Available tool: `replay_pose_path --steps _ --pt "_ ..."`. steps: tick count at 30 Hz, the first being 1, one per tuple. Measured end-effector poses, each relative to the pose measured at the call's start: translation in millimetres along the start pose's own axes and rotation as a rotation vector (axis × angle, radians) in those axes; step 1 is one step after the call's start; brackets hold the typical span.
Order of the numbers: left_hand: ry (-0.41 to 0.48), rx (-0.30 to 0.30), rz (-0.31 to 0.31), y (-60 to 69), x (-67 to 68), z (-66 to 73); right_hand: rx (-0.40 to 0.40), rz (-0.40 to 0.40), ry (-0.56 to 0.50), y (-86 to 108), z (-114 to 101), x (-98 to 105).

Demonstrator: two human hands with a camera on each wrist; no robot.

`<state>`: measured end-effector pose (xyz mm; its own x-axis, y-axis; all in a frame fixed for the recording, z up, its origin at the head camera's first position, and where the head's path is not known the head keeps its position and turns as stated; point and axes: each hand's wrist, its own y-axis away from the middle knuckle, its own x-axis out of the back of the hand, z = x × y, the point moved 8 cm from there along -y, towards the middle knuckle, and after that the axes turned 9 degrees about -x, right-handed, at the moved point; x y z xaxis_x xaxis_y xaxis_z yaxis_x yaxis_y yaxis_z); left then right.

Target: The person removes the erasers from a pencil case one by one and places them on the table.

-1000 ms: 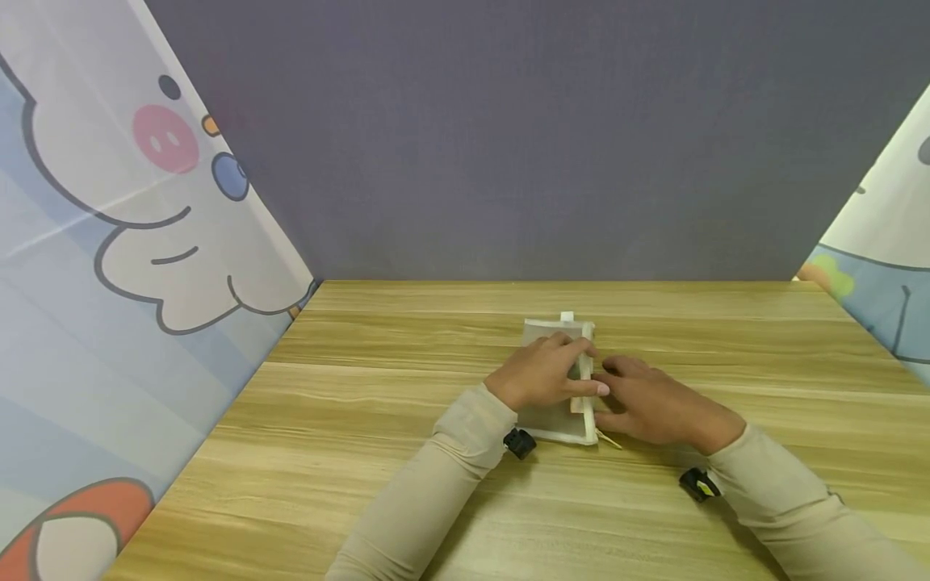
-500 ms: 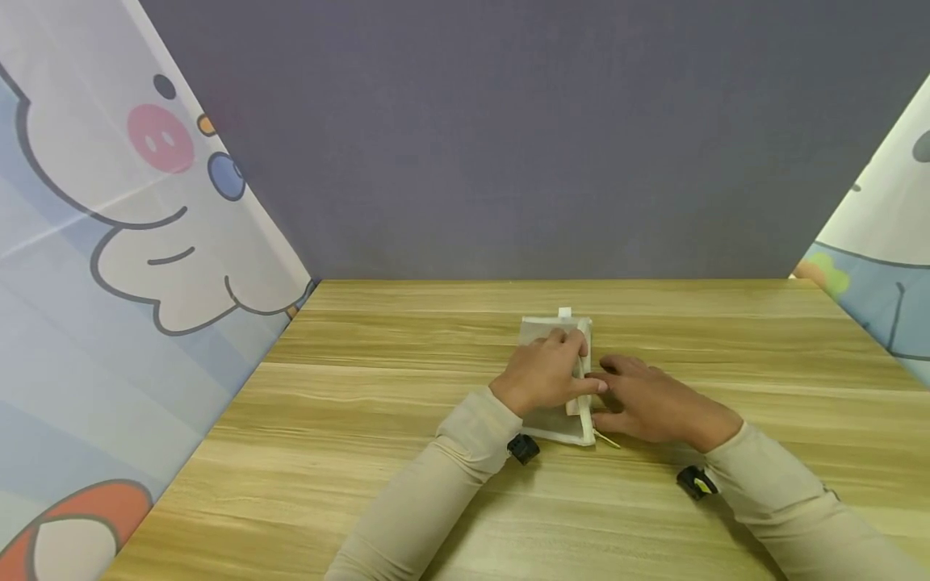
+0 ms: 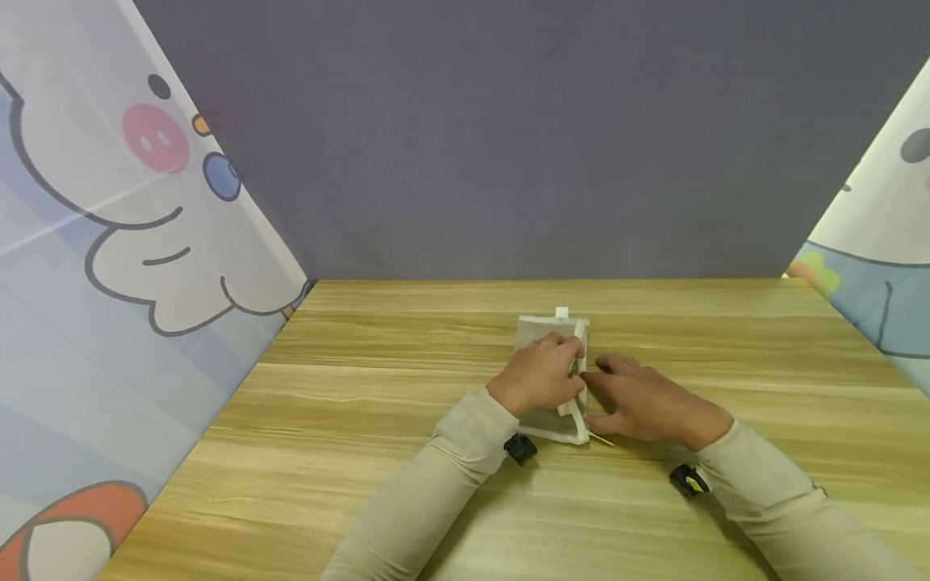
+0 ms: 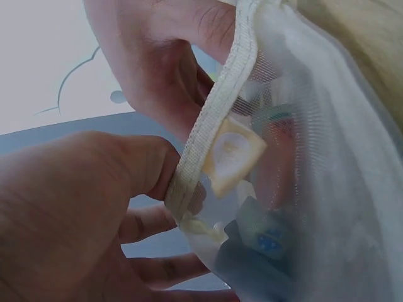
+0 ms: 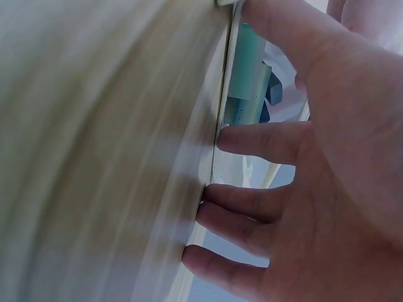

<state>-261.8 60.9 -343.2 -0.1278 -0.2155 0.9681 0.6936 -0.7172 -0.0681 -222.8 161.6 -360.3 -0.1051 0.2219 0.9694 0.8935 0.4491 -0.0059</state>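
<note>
A pale mesh pouch [image 3: 548, 423] with white trim lies on the table, its trimmed mouth on the right side. My left hand [image 3: 538, 375] is over it; in the left wrist view the thumb and fingers pinch the trim [image 4: 204, 129]. Behind the mesh show a cream square piece [image 4: 234, 154], a reddish shape [image 4: 277, 163] and a dark shape [image 4: 252, 251]. My right hand [image 3: 654, 403] has spread, fairly straight fingers touching the lower edge of the mouth. In the right wrist view a green item [image 5: 247, 63] shows inside. A thin cord [image 3: 602, 440] hangs from the near corner.
The wood-grain table [image 3: 349, 452] reaches back to a grey panel [image 3: 508, 137]. Cartoon-printed sheets stand at the left [image 3: 65, 323] and right. A small black device [image 3: 520, 449] sits at the left wrist, another [image 3: 687, 482] at the right.
The left hand's fingers have drawn slightly back with the upper trim, which now bows away from the right hand. The right hand keeps nearly the same place at the edge.
</note>
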Motion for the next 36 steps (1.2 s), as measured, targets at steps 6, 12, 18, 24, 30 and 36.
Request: replay_pose_path --steps 6,12,18,24,30,36 --pt "0.045 -0.007 -0.015 0.0 0.2 -1.6 -0.012 0.007 0.024 -0.6 0 1" --pt "0.101 -0.023 -0.013 0.3 1.6 -5.6 -0.019 0.034 0.047 -0.6 -1 2" --pt "0.14 -0.027 -0.054 2.6 -1.4 -11.7 -0.035 0.022 0.063 -0.6 0 1" --pt "0.173 -0.038 -0.08 6.1 -2.1 -15.3 -0.055 0.008 0.077 -2.0 1 0" --pt "0.229 -0.035 -0.051 8.7 -1.1 -25.4 -0.072 0.014 0.078 -4.4 4 -1" --pt "0.249 -0.067 -0.011 9.6 0.5 -33.9 -0.078 0.026 0.071 -5.1 6 0"
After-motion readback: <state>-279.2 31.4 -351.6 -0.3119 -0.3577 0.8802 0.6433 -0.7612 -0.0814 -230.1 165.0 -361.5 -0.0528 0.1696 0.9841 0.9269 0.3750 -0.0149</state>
